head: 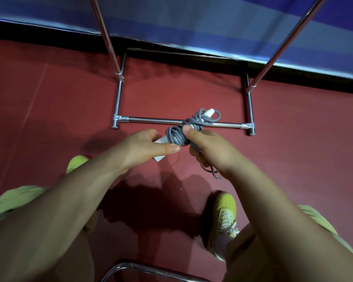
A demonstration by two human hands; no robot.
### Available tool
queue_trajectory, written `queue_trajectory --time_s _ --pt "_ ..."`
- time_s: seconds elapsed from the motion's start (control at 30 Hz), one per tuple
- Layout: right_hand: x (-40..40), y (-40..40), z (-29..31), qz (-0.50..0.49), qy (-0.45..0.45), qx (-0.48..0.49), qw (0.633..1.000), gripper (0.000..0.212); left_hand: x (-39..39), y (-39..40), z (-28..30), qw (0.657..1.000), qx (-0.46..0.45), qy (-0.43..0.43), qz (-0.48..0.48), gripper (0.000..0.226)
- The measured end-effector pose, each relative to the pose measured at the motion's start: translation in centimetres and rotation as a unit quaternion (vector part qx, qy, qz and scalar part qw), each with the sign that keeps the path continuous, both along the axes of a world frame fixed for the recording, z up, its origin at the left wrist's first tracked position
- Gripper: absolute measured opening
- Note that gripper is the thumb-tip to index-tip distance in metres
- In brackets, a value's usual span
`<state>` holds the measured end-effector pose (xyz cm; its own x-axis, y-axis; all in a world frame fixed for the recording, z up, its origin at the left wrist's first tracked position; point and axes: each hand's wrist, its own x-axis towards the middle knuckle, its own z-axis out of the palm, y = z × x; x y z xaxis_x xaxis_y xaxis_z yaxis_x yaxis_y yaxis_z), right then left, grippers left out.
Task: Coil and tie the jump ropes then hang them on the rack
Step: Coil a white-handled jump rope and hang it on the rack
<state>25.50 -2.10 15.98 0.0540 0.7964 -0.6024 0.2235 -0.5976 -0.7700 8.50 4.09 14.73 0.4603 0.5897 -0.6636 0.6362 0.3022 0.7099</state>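
I see my left hand (145, 146) gripping a white handle, my right hand (207, 148) pinching the coiled grey jump rope (176, 136). Bundle held above the red floor (49, 110), over the rack (151, 119) base's near bar.

Both arms reach forward; left grip (149, 144) and right grip (207, 148) curl around the same bundle, thumbs on top.

jump rope (176, 136) before rack (151, 119), between hands

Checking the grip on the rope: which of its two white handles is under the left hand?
The nearer white handle, under the left hand; the other handle pokes free from the grey rope bundle's far end.
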Motion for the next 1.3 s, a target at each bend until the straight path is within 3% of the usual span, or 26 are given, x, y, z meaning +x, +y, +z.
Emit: queue_trajectory --time_s 0.1,0.17,0.33,0.53,0.7,0.83,1.0,1.3 --pt "0.2 0.2 0.2 -0.046 0.035 0.031 0.998 0.031 0.1 0.0 0.7 0.988 -0.092 -0.081 0.091 0.043" --pt "0.3 0.4 0.3 -0.062 0.048 0.053 0.996 0.028 0.0 0.2 1.5 0.969 -0.168 -0.125 0.13 0.048" --pt "0.2 0.1 0.8 -0.043 0.092 0.113 0.988 0.024 -0.1 0.4 2.8 0.925 -0.321 -0.165 0.118 0.064" --pt "0.1 -0.1 0.7 0.015 0.122 0.133 0.984 0.029 -0.1 0.0 2.8 0.893 -0.402 -0.195 0.055 0.068" --pt "0.0 0.2 0.5 0.059 0.105 0.043 0.992 0.056 0.0 0.2 2.2 0.9 -0.392 -0.18 0.059 0.066" --pt "-0.3 0.1 0.6 0.037 0.069 -0.003 0.997 0.041 0.1 -0.1 1.8 0.919 -0.359 -0.145 0.071 0.067" --pt "0.0 0.1 0.6 0.044 0.008 -0.039 0.998 0.035 0.4 -0.3 1.3 0.941 -0.316 -0.105 0.06 0.071" --pt "0.2 -0.1 -0.1 0.112 -0.084 -0.038 0.989 0.044 0.8 -1.0 0.7 0.976 -0.211 -0.002 0.048 0.065"
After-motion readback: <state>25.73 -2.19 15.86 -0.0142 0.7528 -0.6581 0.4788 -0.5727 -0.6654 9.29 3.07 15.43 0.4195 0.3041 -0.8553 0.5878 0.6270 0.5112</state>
